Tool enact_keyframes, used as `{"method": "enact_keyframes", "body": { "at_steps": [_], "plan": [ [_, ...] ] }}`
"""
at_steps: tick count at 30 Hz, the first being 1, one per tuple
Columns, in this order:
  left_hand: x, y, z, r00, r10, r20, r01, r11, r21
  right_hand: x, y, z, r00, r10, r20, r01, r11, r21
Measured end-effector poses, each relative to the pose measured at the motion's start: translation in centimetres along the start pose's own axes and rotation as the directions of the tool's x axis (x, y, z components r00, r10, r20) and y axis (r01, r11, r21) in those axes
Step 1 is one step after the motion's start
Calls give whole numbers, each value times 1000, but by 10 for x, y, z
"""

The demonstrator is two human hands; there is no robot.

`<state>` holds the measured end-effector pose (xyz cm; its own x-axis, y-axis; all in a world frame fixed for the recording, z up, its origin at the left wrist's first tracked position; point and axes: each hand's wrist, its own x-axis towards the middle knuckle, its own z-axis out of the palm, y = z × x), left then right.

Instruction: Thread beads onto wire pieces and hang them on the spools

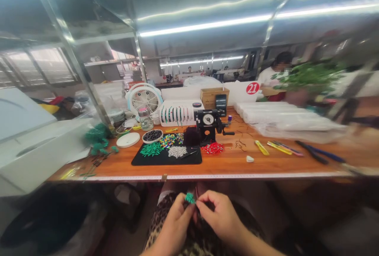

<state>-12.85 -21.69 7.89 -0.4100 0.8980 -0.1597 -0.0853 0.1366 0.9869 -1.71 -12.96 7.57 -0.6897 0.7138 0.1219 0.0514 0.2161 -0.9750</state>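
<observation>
Over my lap, below the table's front edge, my left hand grips a small cluster of green tube-like pieces between thumb and fingers. My right hand is closed in a pinch at the cluster's right side; what its fingertips hold is too small to make out. On the table ahead lies a black mat with green tubes, silvery beads and multicoloured beads. A round dish of black beads stands at the mat's back left.
Behind the mat stands a hand-cranked machine with a dial. Red beaded pieces lie beside it. Cutters and pliers are to the right. A fan and spool rack stand behind. A person sits beyond.
</observation>
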Motion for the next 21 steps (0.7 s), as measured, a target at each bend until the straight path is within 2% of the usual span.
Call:
{"method": "enact_keyframes", "body": {
  "at_steps": [3,6,11,16,21],
  "plan": [
    [2,-6,-2,998,-22,59,27,997,-74,-1,1,0,1000,-9,15,8,999,37],
    [4,-6,-4,995,-32,97,44,991,-126,-1,0,-1,998,10,62,-21,982,187],
    [5,9,0,998,-63,27,68,959,-274,0,-8,-6,988,34,150,-93,910,405],
    [2,15,5,998,-64,26,69,935,-347,-4,-19,-7,996,-11,91,-26,917,398],
    [0,15,4,996,-70,53,85,911,-404,-6,-14,-5,982,67,179,-133,911,389]
  ]
}}
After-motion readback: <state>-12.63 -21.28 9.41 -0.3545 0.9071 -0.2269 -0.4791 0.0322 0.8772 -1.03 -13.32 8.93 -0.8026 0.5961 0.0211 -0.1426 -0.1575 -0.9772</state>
